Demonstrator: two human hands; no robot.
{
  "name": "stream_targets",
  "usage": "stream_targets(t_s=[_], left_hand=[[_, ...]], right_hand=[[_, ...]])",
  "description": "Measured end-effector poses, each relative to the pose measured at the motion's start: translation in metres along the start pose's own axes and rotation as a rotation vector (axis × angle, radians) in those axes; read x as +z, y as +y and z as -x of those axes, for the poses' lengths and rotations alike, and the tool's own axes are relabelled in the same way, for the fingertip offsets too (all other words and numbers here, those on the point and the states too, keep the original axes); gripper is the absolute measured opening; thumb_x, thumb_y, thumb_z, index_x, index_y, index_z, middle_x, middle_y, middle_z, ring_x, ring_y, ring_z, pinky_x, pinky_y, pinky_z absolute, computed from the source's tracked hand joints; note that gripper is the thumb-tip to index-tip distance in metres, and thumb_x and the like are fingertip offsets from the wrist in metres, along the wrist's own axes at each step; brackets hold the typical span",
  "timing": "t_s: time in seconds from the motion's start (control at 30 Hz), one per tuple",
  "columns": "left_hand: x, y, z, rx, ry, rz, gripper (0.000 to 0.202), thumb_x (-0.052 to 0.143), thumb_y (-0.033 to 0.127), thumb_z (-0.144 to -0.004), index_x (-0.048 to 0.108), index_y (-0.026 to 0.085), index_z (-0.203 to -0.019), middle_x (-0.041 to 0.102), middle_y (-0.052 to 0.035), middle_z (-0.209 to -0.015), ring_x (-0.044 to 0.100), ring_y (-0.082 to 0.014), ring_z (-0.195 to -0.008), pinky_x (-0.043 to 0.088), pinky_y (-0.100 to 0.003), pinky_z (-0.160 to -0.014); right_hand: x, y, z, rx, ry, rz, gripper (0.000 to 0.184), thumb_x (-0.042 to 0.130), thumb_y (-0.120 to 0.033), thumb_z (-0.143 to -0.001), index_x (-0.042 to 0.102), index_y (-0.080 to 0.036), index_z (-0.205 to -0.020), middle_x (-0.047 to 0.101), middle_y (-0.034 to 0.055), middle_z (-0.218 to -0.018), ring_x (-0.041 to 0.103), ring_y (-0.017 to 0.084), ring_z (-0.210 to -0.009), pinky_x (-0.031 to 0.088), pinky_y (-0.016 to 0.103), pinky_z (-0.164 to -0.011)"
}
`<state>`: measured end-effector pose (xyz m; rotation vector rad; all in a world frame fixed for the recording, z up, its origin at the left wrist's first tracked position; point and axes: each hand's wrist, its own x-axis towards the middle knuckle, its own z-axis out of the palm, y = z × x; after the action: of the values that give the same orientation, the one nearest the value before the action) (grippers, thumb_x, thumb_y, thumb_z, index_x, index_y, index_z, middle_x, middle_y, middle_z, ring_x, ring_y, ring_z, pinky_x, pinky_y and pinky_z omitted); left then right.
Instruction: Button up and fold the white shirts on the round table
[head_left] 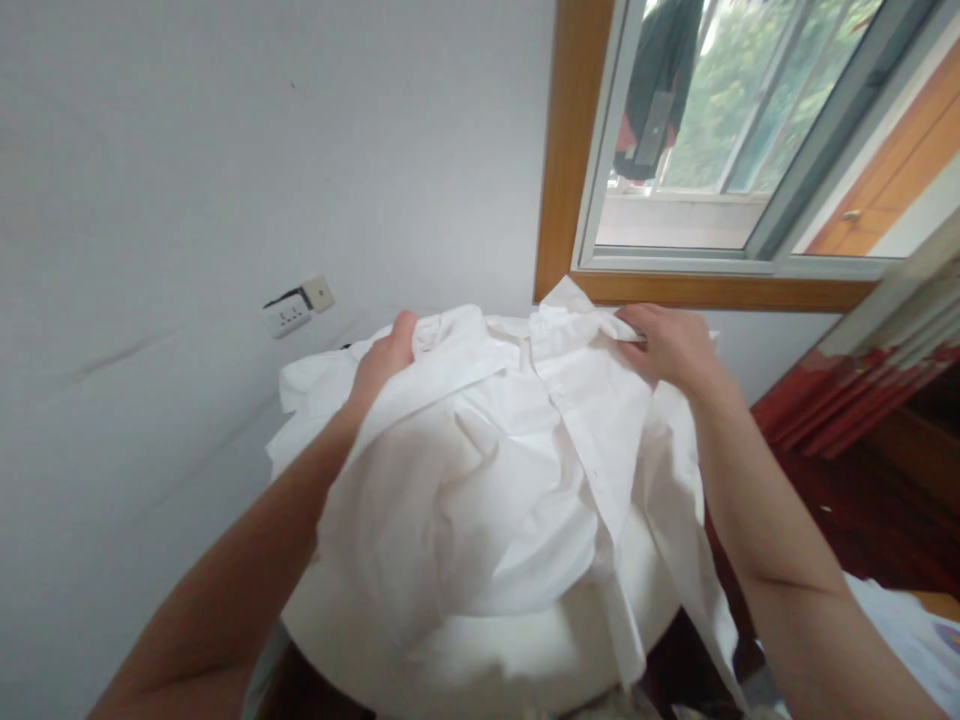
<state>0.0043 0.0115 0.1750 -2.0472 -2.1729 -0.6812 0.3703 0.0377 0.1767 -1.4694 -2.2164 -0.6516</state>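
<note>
White shirt (510, 480) gripped by both hands, wall socket (287, 316), window (720, 130) beyond

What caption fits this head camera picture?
Left hand and right hand hold a white button-up shirt below a wood-framed window.

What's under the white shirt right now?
Below the white shirt, gripped by the left hand and right hand, a pale rounded surface shows at the lower edge. The shirt covers the rest of it, so its top and anything lying there are hidden.
</note>
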Motion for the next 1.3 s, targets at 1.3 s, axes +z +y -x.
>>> stream_targets(t_s=[1.3], left_hand=[[0.198, -0.024, 0.039, 0.337, -0.138, -0.146, 0.04, 0.039, 0.042, -0.094, 0.059, 0.022, -0.122, 0.055, -0.0119, -0.133, 0.047, -0.0266, -0.125, 0.037, -0.044, -0.1]], right_hand=[[0.083, -0.08, 0.136, 0.252, -0.495, -0.548, 0.032, 0.048, -0.033, -0.091, 0.068, -0.015, -0.109, 0.069, 0.011, -0.096, 0.062, 0.022, -0.089, 0.046, 0.032, -0.082]])
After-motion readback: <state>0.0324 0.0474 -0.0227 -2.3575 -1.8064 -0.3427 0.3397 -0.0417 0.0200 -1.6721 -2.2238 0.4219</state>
